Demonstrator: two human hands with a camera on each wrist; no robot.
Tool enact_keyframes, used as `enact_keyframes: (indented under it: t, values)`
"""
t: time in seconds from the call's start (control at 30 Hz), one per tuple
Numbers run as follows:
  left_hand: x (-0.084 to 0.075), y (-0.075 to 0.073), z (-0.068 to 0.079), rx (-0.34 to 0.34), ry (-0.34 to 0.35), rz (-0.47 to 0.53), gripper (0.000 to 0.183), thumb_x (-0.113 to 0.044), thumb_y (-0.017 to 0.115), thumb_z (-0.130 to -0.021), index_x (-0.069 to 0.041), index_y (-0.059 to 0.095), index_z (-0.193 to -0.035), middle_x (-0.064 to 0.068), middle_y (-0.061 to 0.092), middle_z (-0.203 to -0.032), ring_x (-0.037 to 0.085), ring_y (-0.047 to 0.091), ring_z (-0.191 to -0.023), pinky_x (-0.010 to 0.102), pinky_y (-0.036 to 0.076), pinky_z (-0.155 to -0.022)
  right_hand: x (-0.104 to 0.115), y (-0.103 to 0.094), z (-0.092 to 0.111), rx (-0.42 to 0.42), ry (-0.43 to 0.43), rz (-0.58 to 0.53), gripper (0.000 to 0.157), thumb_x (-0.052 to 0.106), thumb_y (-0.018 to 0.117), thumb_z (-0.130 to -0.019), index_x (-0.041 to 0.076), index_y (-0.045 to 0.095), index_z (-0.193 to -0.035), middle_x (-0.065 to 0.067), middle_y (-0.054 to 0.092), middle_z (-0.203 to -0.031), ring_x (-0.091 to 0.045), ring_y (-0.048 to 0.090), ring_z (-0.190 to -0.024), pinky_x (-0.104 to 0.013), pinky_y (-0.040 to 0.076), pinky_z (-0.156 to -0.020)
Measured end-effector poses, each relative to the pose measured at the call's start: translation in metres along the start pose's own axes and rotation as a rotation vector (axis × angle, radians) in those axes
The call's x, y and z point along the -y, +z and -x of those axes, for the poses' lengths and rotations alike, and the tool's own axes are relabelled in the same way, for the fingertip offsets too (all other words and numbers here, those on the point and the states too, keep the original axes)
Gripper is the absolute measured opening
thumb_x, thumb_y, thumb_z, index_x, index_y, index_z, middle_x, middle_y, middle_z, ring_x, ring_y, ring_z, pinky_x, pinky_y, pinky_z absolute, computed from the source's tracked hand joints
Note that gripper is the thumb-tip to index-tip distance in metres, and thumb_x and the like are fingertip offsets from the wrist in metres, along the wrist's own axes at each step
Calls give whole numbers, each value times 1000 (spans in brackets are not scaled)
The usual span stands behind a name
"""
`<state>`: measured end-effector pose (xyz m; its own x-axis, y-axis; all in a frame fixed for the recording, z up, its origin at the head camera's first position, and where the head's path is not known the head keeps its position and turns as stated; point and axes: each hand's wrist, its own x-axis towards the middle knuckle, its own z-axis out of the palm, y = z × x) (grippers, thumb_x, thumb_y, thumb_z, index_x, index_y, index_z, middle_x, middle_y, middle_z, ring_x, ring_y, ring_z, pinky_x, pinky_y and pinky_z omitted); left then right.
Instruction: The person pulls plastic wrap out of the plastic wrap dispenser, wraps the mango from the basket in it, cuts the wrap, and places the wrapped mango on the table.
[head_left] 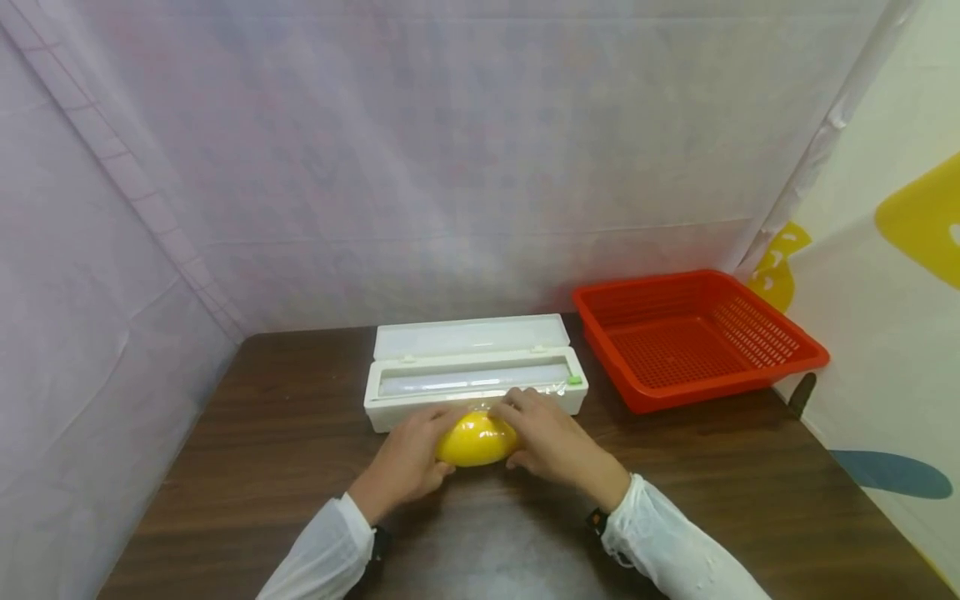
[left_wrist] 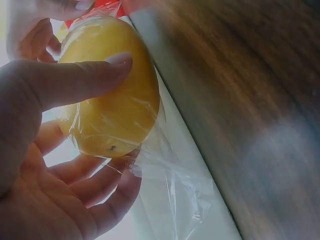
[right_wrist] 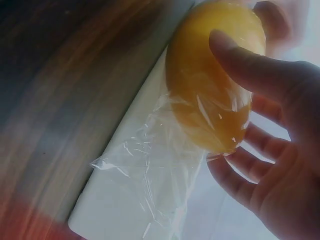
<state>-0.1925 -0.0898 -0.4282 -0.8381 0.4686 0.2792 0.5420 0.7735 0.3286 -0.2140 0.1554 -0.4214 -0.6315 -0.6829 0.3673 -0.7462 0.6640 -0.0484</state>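
Between my two hands is a smooth yellow oval fruit (head_left: 477, 440), wrapped at least partly in clear cling film. My left hand (head_left: 408, 454) grips its left end, the thumb lying across the fruit (left_wrist: 127, 95) and the fingers curled round the other side. At the right end, my right hand (head_left: 551, 437) holds the fruit (right_wrist: 215, 75) in the same way. Loose cling film (left_wrist: 187, 200) trails off the fruit, crumpled and creased, and more film (right_wrist: 145, 160) shows in the right wrist view. Just behind the fruit stands a white cling film dispenser (head_left: 408, 410), lid up.
Inside the dispenser lies a film roll (head_left: 465, 382), with a small green piece (head_left: 574, 380) at its right end. A red plastic basket (head_left: 637, 387) stands at the back right of the brown wooden table (head_left: 270, 467). Pale cloth (head_left: 450, 150) hangs behind.
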Motion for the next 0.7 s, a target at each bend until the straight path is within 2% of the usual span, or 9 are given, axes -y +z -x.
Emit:
enact_keyframes:
  t: [0.2,0.4,0.6,0.7]
  values:
    - [1,-1,-1,10,-35,46,82,-15,91,-69,-23,57,-143,5,64,-136,27,62,-119,49,50,-104,1,1,0,2,-2,21,79,26,99,-54,19,62,-123,0,60,-110,-19,57,-94,-34,52,-78]
    - [3,-1,-2,30,-43,72,85,-17,92,-67,-25,56,-144,2,65,-135,25,62,-120,48,47,-107,1,4,-1,-1,16,28,77,23,99,-55,19,63,-122,1,59,-109,-19,56,-93,-33,50,-75]
    - [5,-4,-4,44,-39,118,85,-16,92,-69,-18,54,-146,4,63,-139,26,61,-123,48,47,-108,0,7,-1,-2,25,55,80,23,99,-53,19,62,-123,1,59,-110,-20,56,-95,-35,50,-76]
    - [5,-5,-5,39,-65,148,85,-15,92,-70,-13,52,-145,7,64,-138,27,62,-121,49,47,-108,-1,8,-1,-9,29,72,80,22,99,-53,19,62,-123,0,60,-111,-21,57,-95,-35,50,-77]
